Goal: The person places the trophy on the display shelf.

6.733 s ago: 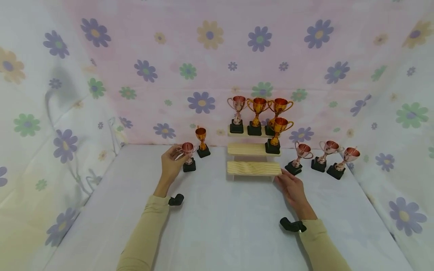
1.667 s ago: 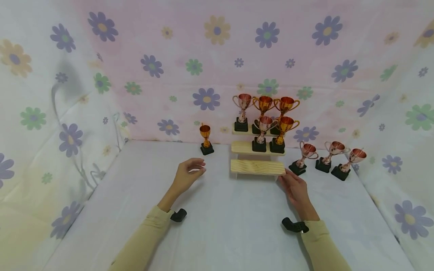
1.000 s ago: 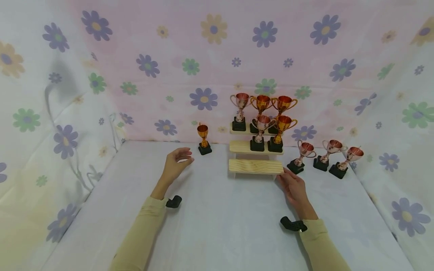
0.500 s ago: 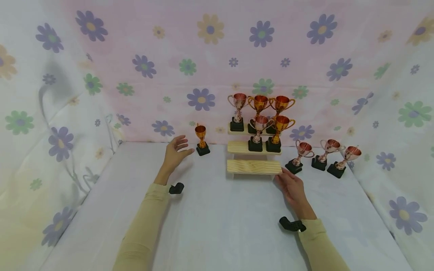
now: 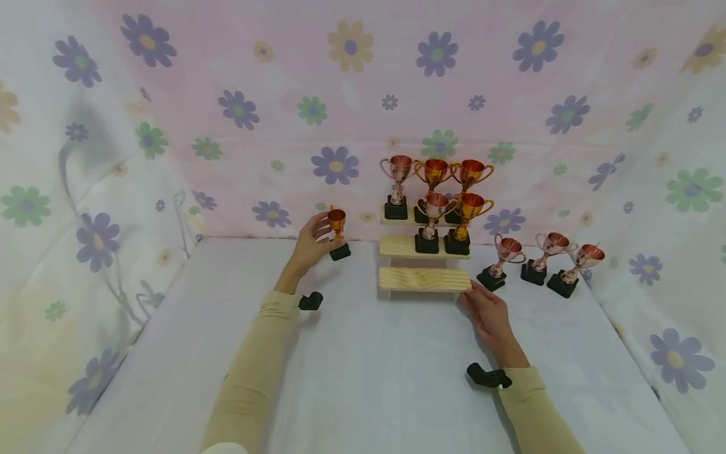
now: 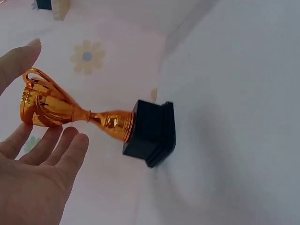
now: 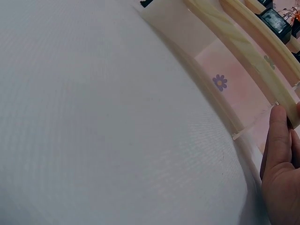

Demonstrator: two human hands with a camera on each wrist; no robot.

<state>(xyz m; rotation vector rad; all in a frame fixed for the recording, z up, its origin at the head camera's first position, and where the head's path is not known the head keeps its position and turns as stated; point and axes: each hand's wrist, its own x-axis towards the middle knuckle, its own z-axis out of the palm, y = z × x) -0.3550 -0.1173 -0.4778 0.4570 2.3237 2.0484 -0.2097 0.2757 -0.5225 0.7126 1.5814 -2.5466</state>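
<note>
My left hand (image 5: 314, 244) is at a small gold trophy cup (image 5: 337, 222) with a black base, which stands on the table at the back left. In the left wrist view the fingers (image 6: 47, 145) lie against one side of the cup, while the thumb (image 6: 21, 63) is just off the handle. My right hand (image 5: 490, 317) pinches the right end of the lowest step of a three-step wooden display stand (image 5: 424, 279). On the middle step are a rose-gold trophy (image 5: 435, 207) and a gold trophy (image 5: 472, 207). One rose-gold trophy (image 5: 399, 168) and two gold ones occupy the top step.
Three rose-gold trophies (image 5: 508, 251) stand on the white table (image 5: 363, 378) to the right of the stand, beyond my right hand. Flowered cloth (image 5: 272, 157) hangs close behind the table and along both sides.
The rose-gold trophy my left hand held on the table now stands on the middle step. That hand came back without it and moved to the gold trophy. My right hand stayed on the stand.
</note>
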